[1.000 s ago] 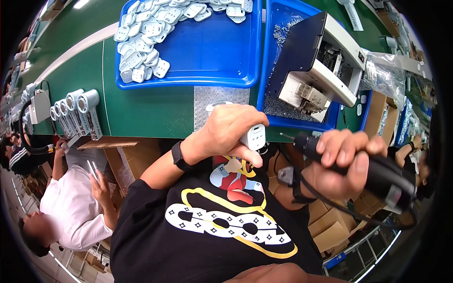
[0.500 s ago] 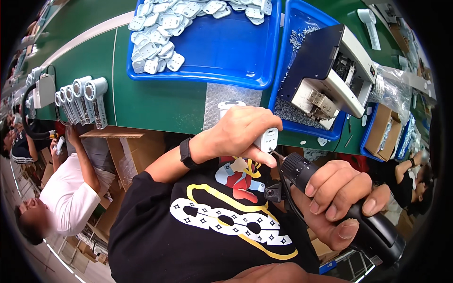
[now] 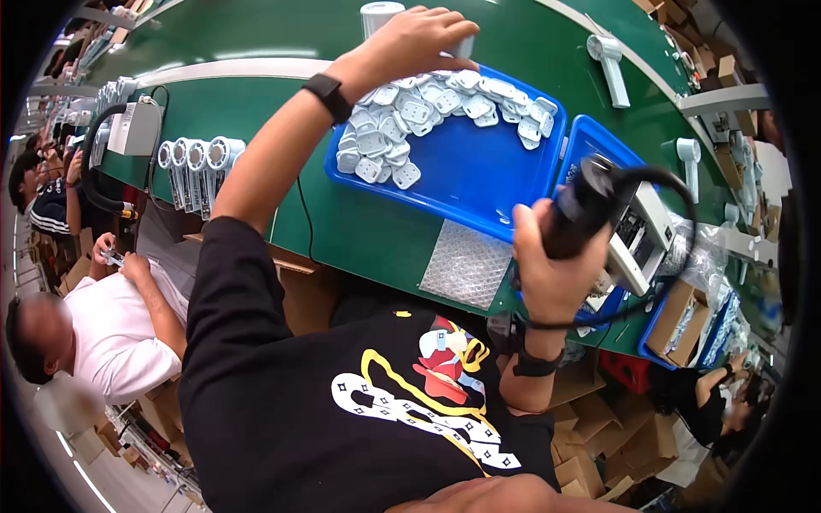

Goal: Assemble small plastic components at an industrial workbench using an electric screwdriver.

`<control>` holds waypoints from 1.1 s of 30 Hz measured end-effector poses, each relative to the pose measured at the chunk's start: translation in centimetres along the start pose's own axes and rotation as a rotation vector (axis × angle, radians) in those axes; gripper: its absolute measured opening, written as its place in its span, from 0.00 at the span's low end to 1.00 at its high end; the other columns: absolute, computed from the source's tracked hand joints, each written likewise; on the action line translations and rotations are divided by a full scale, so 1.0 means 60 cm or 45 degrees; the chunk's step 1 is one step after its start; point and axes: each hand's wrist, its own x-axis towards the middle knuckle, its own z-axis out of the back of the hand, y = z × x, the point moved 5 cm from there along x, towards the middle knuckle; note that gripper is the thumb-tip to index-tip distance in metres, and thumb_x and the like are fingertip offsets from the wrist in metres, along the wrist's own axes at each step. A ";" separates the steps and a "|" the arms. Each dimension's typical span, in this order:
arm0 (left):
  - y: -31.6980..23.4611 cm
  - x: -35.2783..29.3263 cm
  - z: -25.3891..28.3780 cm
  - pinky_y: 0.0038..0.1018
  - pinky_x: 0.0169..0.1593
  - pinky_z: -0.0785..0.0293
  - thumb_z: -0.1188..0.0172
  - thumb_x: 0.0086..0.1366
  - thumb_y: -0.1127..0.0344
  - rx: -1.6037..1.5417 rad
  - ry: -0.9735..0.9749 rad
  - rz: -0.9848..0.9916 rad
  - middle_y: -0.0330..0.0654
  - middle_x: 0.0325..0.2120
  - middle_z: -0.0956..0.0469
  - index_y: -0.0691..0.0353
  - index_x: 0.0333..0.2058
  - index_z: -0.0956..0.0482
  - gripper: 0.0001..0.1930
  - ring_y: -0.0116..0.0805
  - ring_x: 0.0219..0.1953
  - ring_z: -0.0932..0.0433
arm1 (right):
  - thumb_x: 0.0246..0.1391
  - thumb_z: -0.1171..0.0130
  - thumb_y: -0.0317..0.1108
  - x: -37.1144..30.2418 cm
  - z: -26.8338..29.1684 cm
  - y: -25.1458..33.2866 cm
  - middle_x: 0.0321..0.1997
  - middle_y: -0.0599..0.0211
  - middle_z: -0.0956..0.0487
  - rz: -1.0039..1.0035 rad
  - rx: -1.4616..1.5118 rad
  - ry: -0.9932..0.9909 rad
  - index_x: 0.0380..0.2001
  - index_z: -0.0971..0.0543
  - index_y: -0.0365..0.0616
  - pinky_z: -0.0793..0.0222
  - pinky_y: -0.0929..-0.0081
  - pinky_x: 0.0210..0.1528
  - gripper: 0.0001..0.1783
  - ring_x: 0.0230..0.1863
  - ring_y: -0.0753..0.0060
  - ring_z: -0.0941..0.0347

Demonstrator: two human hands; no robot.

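My left hand (image 3: pixel 419 38) is raised beyond the far rim of the blue tray (image 3: pixel 445 203), fingers closed round a white handheld fan (image 3: pixel 381 12). The fan's round head shows left of the hand and a bit of its handle end under the fingertips; the middle is hidden. My right hand (image 3: pixel 556 269) grips a black electric screwdriver (image 3: pixel 581 209) with a cable looping off to the right; its bit is out of sight. Several pale, flat, rounded plates (image 3: pixel 410 111) are heaped along the tray's far and left sides.
Several fans (image 3: pixel 197 158) stand in a row on the green table (image 3: pixel 282 184); another fan (image 3: pixel 609 68) lies at the far right. Bubble wrap (image 3: pixel 466 265) lies before the tray. A screw feeder (image 3: pixel 646 239) stands on the right. A person in a white shirt (image 3: pixel 124 342) sits at left.
My left hand has carried the fan away from my chest, over past the tray. My right hand has lifted the screwdriver away from the fan and toward the tray's right corner.
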 end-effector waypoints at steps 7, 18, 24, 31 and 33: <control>0.088 -0.083 0.065 0.37 0.53 0.25 0.33 0.62 0.51 0.614 -0.610 0.126 0.50 0.49 0.21 0.60 0.54 0.24 0.27 0.48 0.51 0.22 | 0.47 0.30 0.30 0.119 -0.196 -0.026 0.37 0.52 0.19 0.613 -0.705 0.460 0.48 0.27 0.42 0.23 0.60 0.39 0.24 0.37 0.47 0.20; -0.121 -0.633 0.069 0.44 0.57 0.34 0.26 0.52 0.59 0.521 -0.228 1.715 0.45 0.47 0.25 0.57 0.55 0.26 0.32 0.49 0.53 0.30 | 0.45 0.29 0.33 0.154 -0.267 -0.078 0.34 0.48 0.18 0.471 -0.830 0.490 0.47 0.28 0.41 0.24 0.54 0.39 0.25 0.39 0.44 0.19; -0.176 -0.555 0.123 0.31 0.53 0.27 0.26 0.55 0.64 -0.370 -1.007 1.172 0.45 0.46 0.24 0.67 0.48 0.22 0.24 0.38 0.50 0.25 | 0.44 0.30 0.33 0.143 -0.195 -0.038 0.28 0.50 0.18 0.436 -0.560 0.399 0.45 0.26 0.39 0.24 0.60 0.32 0.25 0.30 0.47 0.18; -0.246 -0.374 0.059 0.31 0.53 0.26 0.32 0.64 0.58 -1.642 -1.024 0.700 0.48 0.45 0.24 0.71 0.56 0.29 0.28 0.37 0.51 0.24 | 0.45 0.32 0.32 0.105 -0.112 -0.027 0.25 0.59 0.19 0.112 -0.408 0.442 0.45 0.26 0.37 0.24 0.73 0.29 0.23 0.24 0.69 0.18; -0.285 -0.317 0.047 0.32 0.54 0.28 0.39 0.68 0.54 -1.802 -0.800 0.668 0.49 0.45 0.26 0.71 0.58 0.32 0.29 0.37 0.50 0.25 | 0.46 0.32 0.31 0.093 -0.086 -0.031 0.25 0.61 0.19 -0.012 -0.342 0.432 0.46 0.26 0.37 0.24 0.75 0.28 0.23 0.23 0.73 0.19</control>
